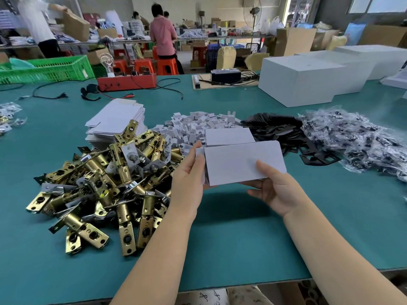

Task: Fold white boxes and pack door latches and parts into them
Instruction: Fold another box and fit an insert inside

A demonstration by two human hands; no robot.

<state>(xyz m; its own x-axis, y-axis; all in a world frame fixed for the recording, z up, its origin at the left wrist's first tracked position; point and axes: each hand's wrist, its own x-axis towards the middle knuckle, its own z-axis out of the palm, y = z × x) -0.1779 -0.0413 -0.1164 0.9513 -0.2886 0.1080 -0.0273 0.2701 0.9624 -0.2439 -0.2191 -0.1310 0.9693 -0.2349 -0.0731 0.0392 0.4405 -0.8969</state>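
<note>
A: What do the hands hold?

B: A white box (241, 164) of smooth matte card, half-folded, above the green table (220, 249); the left hand (188, 183) grips its left end, thumb on the near face; the right hand (273, 190) pinches the lower right corner, thumb on top, fingers underneath and hidden; the box's upper flap stands open behind.

A: And to the left?

B: A heap of door latches (110, 183), shiny brass tubes with flat drilled plates, tangled so single pieces are hard to separate; behind it a stack of flat white blanks (116, 119), its lower part hidden by the heap.

A: Further back?

B: A pile of small white card inserts (198, 124), partly hidden by the box; flat black plates (286, 133), matte; crinkled clear bags of dark parts (356, 139), contents unclear, cut off at the right edge; beyond, large white cartons (308, 80) and a green plastic crate (48, 69).
</note>
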